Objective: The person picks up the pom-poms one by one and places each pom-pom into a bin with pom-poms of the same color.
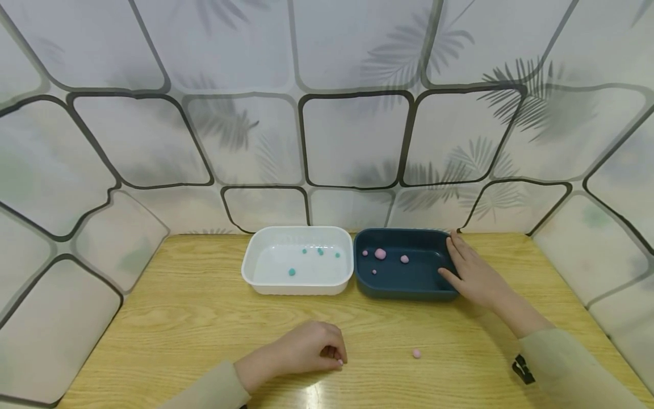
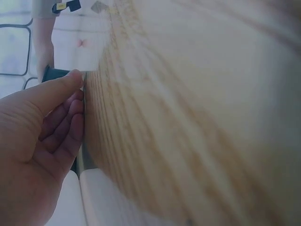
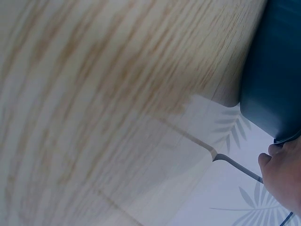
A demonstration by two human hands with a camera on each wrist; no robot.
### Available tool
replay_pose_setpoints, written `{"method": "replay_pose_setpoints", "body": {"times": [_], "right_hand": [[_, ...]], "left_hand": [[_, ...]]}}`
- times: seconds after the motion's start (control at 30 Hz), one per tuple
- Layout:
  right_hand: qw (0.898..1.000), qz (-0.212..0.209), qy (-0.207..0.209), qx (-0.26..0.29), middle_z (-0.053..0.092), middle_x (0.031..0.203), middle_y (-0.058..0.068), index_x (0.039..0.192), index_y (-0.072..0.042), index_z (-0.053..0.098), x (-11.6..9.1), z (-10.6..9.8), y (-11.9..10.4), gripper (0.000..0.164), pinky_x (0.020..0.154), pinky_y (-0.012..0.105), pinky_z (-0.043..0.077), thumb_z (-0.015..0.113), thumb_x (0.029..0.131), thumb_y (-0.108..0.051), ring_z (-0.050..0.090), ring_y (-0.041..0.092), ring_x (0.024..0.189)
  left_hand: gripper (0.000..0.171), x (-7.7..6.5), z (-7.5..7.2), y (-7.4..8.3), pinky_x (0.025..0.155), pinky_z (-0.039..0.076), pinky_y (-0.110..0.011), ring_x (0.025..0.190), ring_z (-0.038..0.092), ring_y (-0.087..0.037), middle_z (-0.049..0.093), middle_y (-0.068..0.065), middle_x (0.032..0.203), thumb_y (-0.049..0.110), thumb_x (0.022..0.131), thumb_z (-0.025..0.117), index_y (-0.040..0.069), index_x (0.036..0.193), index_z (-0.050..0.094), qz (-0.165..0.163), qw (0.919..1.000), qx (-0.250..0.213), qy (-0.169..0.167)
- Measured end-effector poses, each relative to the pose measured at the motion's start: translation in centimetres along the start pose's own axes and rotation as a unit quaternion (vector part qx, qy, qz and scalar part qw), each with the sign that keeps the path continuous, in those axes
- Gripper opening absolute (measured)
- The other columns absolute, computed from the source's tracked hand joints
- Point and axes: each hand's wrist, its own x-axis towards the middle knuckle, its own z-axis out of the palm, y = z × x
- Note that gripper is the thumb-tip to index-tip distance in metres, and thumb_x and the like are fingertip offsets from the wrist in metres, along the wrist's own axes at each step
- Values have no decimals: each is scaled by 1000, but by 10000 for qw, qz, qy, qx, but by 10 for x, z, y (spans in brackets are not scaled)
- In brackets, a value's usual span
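My left hand [image 1: 309, 349] is low over the table, fingers curled, with a small pink ball [image 1: 340, 362] pinched at the fingertips. In the left wrist view the thumb [image 2: 61, 89] mostly hides what it holds. A second pink ball [image 1: 416, 353] lies on the table to the right of that hand. My right hand [image 1: 477, 275] rests on the right rim of the dark blue tray [image 1: 409, 294], fingers straight and thumb reaching inside. Inside this tray are several pink balls [image 1: 380, 254] of different sizes. The right wrist view shows the tray's outer wall [image 3: 273, 70] beside the hand.
A white tray [image 1: 301, 288] stands against the left side of the blue one and holds several small teal balls [image 1: 292, 272]. Both trays sit at the back of the wood-grain table [image 1: 184, 318]. A patterned covering [image 1: 352, 142] rises behind and on both sides.
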Motion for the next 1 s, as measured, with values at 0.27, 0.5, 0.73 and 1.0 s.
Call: {"method": "replay_pose_setpoints", "body": {"times": [0.27,0.5,0.73,1.0], "right_hand": [[10000,1,-8,-81,3,174,34,165,13,11,0,2,2,87,126,70,22,56,110,-38,10,52,162],[10000,-23,15,-78,3,174,34,164,14,11,0,2,3,88,127,70,22,54,111,-42,9,51,162],[10000,-17,17,-31,2,174,34,165,13,10,-1,2,3,88,126,70,22,54,111,-41,9,52,162],[10000,-31,31,-72,3,174,34,165,13,11,0,2,2,88,126,70,23,55,111,-41,10,52,162]], "left_hand": [[6,1,2,-3,73,51,-6,77,54,13,76,6,91,16,97,79,12,97,83,-325,9979,-554,101],[5,2,2,-4,74,52,-8,78,56,13,77,7,92,15,98,79,13,98,84,-509,9958,-744,173],[5,2,-1,-5,76,54,-9,82,60,10,79,4,95,13,97,78,13,99,83,-352,9969,-561,416],[4,9,2,-8,77,54,-9,84,61,9,79,4,96,14,98,78,14,98,82,-344,9943,-545,850]]}}
